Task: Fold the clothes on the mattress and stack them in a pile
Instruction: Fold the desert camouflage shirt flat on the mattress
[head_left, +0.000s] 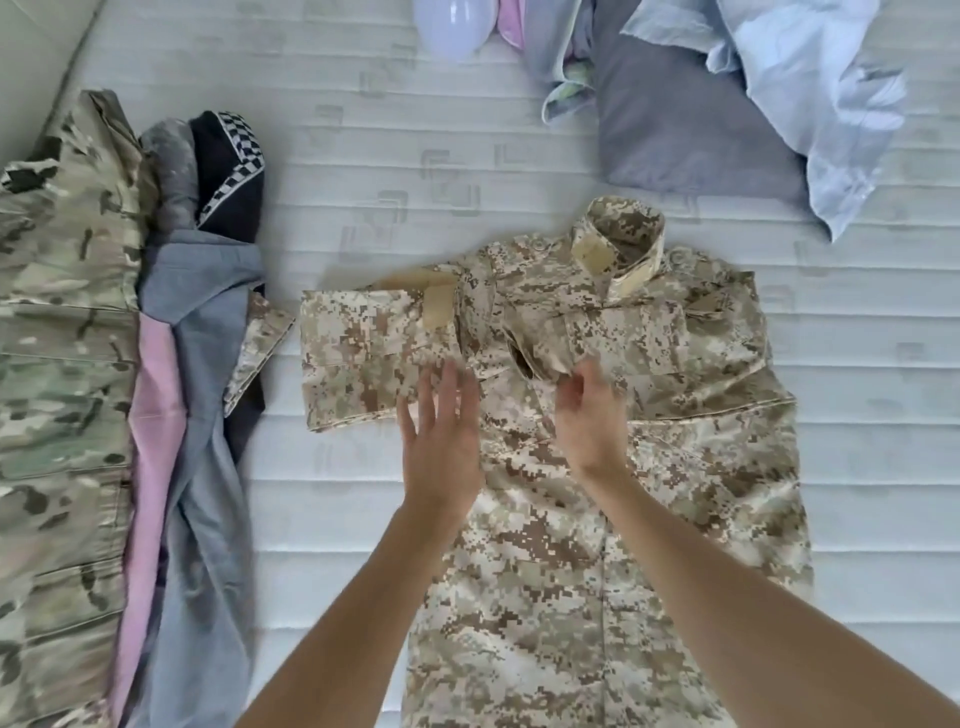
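Observation:
A tan digital-camouflage jacket (597, 519) lies flat on the white mattress (337, 130), collar at the far end. Its left sleeve (363, 358) is folded across and sticks out sideways. My left hand (441, 447) is over the jacket at the base of that sleeve, fingers straight and spread. My right hand (589, 415) is at the jacket's chest, fingertips curled against a fold of fabric near a pocket; I cannot tell whether they pinch it. At the left lies a pile of clothes (104, 364): a green camouflage garment, a pink piece, a grey one and a dark checkered one.
Loose clothes lie at the far end: a grey garment (675, 130), a light blue shirt (821, 104) and a pale item beside a white rounded object (452, 26). Bare mattress shows between the pile and the jacket and to the jacket's right.

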